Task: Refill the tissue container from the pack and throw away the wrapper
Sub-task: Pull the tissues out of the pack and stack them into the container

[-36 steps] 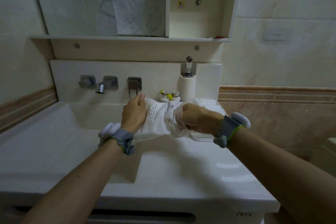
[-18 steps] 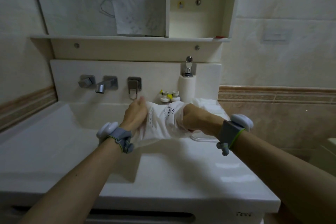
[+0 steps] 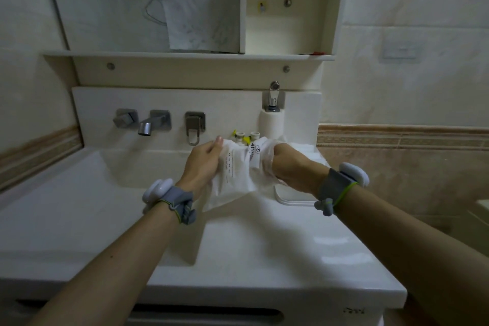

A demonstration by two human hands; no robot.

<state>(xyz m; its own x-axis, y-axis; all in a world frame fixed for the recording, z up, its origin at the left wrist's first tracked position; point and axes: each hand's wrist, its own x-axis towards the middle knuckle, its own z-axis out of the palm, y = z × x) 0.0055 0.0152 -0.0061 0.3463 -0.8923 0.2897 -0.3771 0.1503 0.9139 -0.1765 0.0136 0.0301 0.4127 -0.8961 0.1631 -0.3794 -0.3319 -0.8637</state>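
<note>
Hands meet over the rear of the white counter (image 3: 264,259), both on the tissue pack (image 3: 235,172). The left hand (image 3: 202,164) grips the pack's left end, fingers curled round the plastic and thumb on top. The right hand (image 3: 291,164) is pushed inside the clear wrapper at the pack's right end; whether its fingers hold anything cannot be told. Against half a second ago, the pack is stretched a little wider between the hands and its loose lower corner hangs further toward the left wrist. Just below the right hand sits the white tissue container (image 3: 293,197). Behind the pack stand two small bottles (image 3: 247,136) and a soap dispenser (image 3: 272,119).
</note>
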